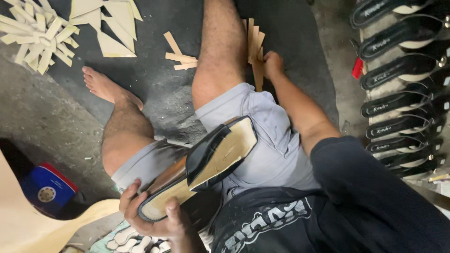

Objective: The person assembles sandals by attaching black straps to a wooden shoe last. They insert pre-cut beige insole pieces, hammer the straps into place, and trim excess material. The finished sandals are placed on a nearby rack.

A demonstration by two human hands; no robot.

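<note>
My left hand grips the heel end of a black sandal with a tan insole. The sandal lies across my lap on grey shorts, its toe pointing up and to the right. My right hand reaches forward past my right knee and closes on a bundle of tan strips standing on the dark floor mat. My right leg stretches forward. The left leg is folded, its bare foot on the floor.
A row of finished black sandals lines the right edge. Loose tan strips lie near my knee, a heap of strips and cut tan sheets at top left. A blue-and-red box, a tan board and insole cut-outs sit at lower left.
</note>
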